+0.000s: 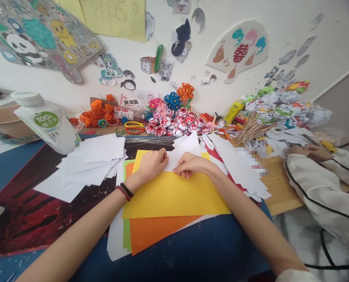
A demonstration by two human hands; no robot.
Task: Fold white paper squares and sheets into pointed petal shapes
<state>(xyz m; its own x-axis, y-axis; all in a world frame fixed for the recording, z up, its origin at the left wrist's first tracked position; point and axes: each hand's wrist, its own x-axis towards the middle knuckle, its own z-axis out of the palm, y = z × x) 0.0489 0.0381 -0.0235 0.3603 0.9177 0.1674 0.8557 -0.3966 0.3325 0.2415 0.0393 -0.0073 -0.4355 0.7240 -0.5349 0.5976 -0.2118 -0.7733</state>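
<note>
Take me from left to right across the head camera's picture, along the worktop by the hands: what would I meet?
White bottle with a green label, left stack of white sheets, left hand, right hand, right pile of white paper, another person's white sleeve.
</note>
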